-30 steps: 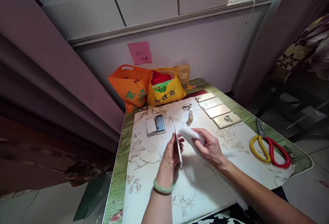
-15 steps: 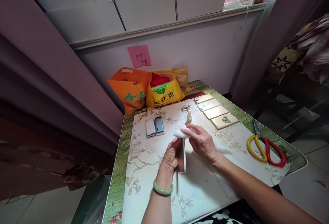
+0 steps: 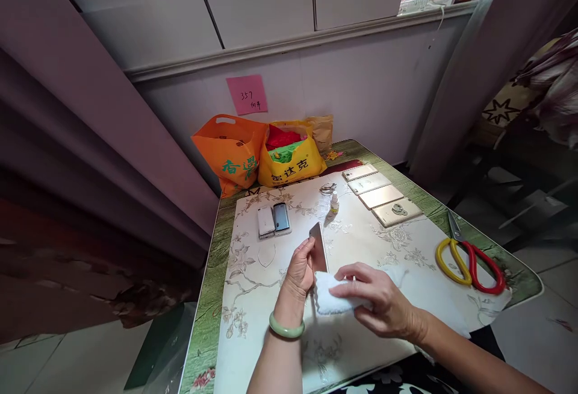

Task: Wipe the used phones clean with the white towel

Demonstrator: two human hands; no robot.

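My left hand, with a green bangle at the wrist, grips a smartphone held tilted above the table. A folded white cloth is pinched in my right hand. The cloth lies against the phone's lower end and covers that part. Beyond the hands stands a small dropper bottle with a yellow label. To its left lie a white phone and a dark blue phone, side by side.
Several phones lie in a row at the back right, the nearest gold phone bearing a ring holder. Big scissors rest by the right edge. An orange bag and a yellow bag stand against the wall. Glasses lie behind the bottle.
My right hand has moved the cloth from the phone's top end down toward its lower end, nearer to me. My left hand keeps its grip on the phone.
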